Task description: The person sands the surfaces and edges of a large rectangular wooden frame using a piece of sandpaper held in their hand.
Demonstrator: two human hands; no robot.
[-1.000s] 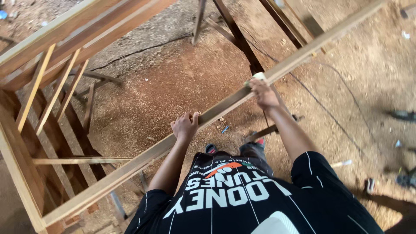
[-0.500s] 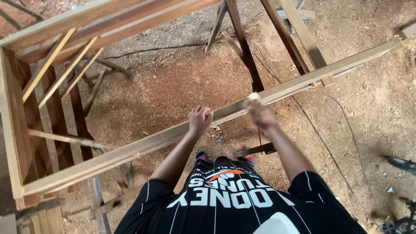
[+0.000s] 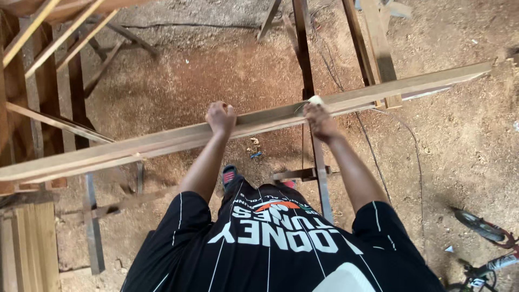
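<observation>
A long pale wooden plank (image 3: 162, 143) runs across the view from lower left to upper right, held at about waist height. My left hand (image 3: 220, 118) is closed over its near edge around the middle. My right hand (image 3: 319, 120) rests on the plank a little further right, with a small whitish thing (image 3: 315, 100) under its fingers; I cannot tell what it is. The plank's left end lies over a wooden frame (image 3: 38, 81). Below my arms I see my black striped shirt and my feet.
The ground is reddish dirt with sawdust. Dark wooden trestle legs (image 3: 305, 59) and slats (image 3: 378, 43) stand beyond the plank. A thin cable (image 3: 403, 135) trails across the ground on the right. A bicycle (image 3: 486, 249) lies at the lower right. Stacked boards (image 3: 27, 243) sit at the lower left.
The plank has swung from steeply slanted towards nearly level across the view. Both hands stayed on it, the right hand blurred half a second ago.
</observation>
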